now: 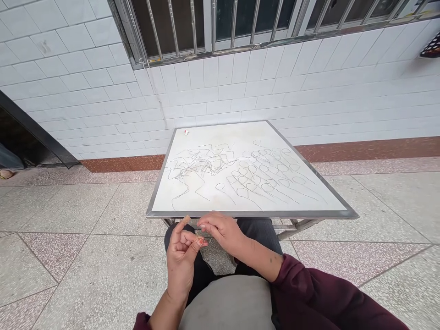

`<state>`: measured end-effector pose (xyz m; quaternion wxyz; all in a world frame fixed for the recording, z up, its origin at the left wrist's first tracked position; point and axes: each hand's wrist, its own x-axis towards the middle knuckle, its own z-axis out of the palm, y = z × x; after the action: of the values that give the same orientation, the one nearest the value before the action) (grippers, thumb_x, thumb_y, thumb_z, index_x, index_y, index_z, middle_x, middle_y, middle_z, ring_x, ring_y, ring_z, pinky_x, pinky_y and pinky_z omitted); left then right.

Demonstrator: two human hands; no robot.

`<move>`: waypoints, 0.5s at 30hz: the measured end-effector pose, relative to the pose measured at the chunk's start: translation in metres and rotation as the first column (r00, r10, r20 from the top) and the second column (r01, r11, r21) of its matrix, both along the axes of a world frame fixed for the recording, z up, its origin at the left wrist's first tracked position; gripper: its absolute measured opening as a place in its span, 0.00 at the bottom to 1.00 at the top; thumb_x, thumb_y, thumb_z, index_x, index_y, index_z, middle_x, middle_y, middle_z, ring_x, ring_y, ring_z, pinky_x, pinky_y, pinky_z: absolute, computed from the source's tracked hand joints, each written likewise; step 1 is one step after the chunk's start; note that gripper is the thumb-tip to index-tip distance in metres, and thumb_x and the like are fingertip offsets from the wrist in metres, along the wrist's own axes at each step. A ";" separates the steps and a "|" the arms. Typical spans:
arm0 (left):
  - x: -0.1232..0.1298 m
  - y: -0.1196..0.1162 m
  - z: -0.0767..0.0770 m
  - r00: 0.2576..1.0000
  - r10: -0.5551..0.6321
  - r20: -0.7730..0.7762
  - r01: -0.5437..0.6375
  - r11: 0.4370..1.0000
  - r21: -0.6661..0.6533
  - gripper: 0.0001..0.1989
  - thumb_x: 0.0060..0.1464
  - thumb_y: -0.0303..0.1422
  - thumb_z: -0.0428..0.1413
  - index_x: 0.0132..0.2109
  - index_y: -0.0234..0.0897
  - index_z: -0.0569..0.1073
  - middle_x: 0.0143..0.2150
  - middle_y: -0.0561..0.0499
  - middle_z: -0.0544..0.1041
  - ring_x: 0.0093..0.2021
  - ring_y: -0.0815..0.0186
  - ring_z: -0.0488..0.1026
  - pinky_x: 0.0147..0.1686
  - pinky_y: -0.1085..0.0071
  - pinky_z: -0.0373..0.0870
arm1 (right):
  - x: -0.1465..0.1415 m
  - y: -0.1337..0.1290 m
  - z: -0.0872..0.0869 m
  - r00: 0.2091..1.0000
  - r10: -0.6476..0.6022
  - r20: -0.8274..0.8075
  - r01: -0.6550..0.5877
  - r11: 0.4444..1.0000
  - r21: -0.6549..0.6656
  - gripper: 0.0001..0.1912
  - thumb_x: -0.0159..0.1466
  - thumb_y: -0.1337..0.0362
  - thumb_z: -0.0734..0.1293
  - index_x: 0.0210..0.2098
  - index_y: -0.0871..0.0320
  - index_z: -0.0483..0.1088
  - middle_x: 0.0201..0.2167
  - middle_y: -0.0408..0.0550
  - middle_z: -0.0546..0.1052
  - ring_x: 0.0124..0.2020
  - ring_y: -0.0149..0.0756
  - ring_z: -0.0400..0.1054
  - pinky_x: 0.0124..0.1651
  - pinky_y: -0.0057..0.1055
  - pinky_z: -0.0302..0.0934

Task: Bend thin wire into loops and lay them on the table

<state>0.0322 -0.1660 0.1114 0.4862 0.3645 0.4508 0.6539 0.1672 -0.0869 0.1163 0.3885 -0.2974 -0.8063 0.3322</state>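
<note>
Above my lap, just in front of the table's near edge, my left hand pinches a thin wire between thumb and fingertips, its index finger raised. From the right, my right hand closes its thumb and fingers on the same wire, which looks curved between the two hands. Its full shape is too fine to make out. On the white table lie many wires with a round loop and a long tail. To their left is a tangle of bent, zigzag wires.
The white table has a grey metal rim and metal legs. A small white and red object sits at its far left corner. Behind stands a white tiled wall with a barred window. Speckled stone floor surrounds me.
</note>
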 end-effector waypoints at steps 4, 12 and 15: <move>-0.002 0.001 -0.001 0.999 0.027 0.031 -0.027 1.000 0.003 0.27 0.49 0.30 0.62 0.57 0.45 0.66 0.28 0.58 0.72 0.32 0.71 0.73 0.42 0.70 0.72 | -0.001 0.000 0.000 0.997 -0.001 -0.079 -0.015 0.979 -0.203 0.11 0.68 0.61 0.58 0.37 0.54 0.72 0.28 0.43 0.75 0.30 0.31 0.68 0.33 0.28 0.63; -0.002 0.004 0.000 0.983 0.145 0.109 -0.145 0.989 0.001 0.30 0.48 0.30 0.64 0.58 0.43 0.66 0.29 0.58 0.72 0.33 0.71 0.74 0.43 0.72 0.70 | 0.000 0.002 -0.002 0.945 -0.038 -0.325 -0.121 0.882 -0.455 0.14 0.68 0.53 0.57 0.38 0.56 0.67 0.29 0.43 0.71 0.25 0.26 0.63 0.22 0.22 0.58; -0.002 0.005 0.002 0.971 0.205 0.119 -0.207 0.978 0.003 0.30 0.49 0.31 0.64 0.58 0.43 0.66 0.29 0.58 0.72 0.34 0.71 0.74 0.44 0.71 0.70 | -0.002 -0.002 -0.006 0.949 -0.004 -0.315 -0.151 0.873 -0.465 0.16 0.69 0.52 0.54 0.40 0.56 0.66 0.30 0.43 0.70 0.24 0.26 0.63 0.21 0.21 0.58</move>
<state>0.0298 -0.1613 0.1129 0.4389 0.2800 0.4516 0.7246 0.1652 -0.0891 0.1107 0.4089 -0.2987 -0.6387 0.5794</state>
